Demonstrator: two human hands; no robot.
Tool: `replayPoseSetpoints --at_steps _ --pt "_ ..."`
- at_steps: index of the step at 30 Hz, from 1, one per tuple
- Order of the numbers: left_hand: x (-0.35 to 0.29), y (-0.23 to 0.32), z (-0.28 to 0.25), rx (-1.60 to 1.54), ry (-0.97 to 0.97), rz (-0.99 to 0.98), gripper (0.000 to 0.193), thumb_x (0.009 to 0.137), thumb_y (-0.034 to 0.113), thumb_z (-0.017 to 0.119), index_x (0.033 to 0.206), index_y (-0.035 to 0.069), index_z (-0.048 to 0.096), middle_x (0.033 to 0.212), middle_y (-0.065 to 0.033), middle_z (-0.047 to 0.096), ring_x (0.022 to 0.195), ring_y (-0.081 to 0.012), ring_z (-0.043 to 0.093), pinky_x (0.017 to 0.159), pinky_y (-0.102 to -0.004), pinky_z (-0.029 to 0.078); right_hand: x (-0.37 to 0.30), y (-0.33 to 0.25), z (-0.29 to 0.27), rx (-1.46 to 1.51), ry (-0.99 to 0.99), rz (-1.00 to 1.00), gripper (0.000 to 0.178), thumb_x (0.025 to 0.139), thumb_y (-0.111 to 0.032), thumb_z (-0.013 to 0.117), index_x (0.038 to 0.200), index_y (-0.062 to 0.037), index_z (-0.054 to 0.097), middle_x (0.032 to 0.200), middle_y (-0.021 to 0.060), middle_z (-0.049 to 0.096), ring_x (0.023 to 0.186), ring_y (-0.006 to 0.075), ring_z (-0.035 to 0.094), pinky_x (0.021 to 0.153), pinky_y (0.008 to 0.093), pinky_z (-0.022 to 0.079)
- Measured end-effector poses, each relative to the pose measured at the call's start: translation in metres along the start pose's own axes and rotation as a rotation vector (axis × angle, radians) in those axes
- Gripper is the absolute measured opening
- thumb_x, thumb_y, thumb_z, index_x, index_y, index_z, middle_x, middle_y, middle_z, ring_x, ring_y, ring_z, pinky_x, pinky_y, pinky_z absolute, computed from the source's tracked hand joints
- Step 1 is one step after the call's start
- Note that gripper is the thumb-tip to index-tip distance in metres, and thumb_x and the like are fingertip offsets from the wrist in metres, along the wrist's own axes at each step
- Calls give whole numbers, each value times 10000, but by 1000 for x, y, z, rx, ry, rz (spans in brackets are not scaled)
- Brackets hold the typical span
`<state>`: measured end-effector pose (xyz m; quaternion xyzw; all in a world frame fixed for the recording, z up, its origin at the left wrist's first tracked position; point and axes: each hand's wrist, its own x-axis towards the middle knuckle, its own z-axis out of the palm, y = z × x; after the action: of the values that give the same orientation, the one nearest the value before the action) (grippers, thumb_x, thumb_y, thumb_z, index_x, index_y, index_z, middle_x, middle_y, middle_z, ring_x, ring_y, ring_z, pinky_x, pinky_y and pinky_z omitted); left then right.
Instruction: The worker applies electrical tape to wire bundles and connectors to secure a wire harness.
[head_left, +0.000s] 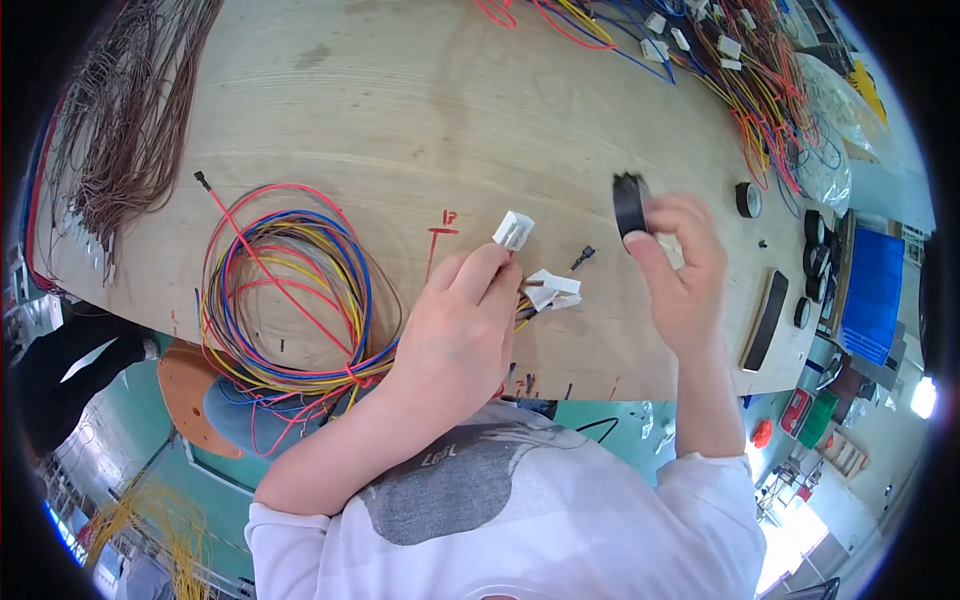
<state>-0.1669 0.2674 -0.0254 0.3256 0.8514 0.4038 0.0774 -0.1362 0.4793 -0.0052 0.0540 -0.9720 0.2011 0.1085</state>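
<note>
My left hand is closed around the end of a wire harness, above the wooden table. A white plug connector sticks out past its fingers, and another white connector lies beside them. From that hand the harness leads left into a coil of red, blue, yellow and black wires at the table's near edge. To the right, my right hand is raised and pinches a roll of black tape between thumb and fingers. A small black terminal lies on the table between the hands.
Brown wires hang in a thick bunch at the far left. Wires with white connectors are heaped at the back right. Tape rolls, a black bar and a blue bin are on the right. Another person's legs show at left.
</note>
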Motion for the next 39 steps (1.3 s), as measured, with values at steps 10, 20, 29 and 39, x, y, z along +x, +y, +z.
replayPoseSetpoints --at_steps 10,20,29,39 --pt "7 -3 -10 -216 0 -176 257 699 -119 425 906 -51 562 946 -158 558 781 -269 554 699 -325 452 -59 -50 19 770 -286 90 204 853 -150 493 975 11 474 915 140 533 804 247 544 646 315 439" --pt "11 -2 -26 -808 -181 -551 192 871 83 469 1027 -25 502 910 -38 539 803 -86 508 726 -222 430 -11 -45 8 592 -375 108 199 758 -90 603 899 -2 494 977 184 502 917 319 492 770 374 397" --pt "5 -16 -14 -706 -47 -400 89 792 7 535 870 1 492 744 -116 510 672 -222 528 596 -310 441 6 -51 12 399 -356 -27 231 684 -115 663 833 -22 513 833 145 540 873 313 503 751 391 388" --pt "10 0 -8 -189 83 -275 57 769 11 523 783 14 468 713 -160 517 653 -344 518 559 -409 407 45 -48 -2 175 -642 25 119 746 -111 582 774 4 576 538 77 539 496 205 548 493 307 415"
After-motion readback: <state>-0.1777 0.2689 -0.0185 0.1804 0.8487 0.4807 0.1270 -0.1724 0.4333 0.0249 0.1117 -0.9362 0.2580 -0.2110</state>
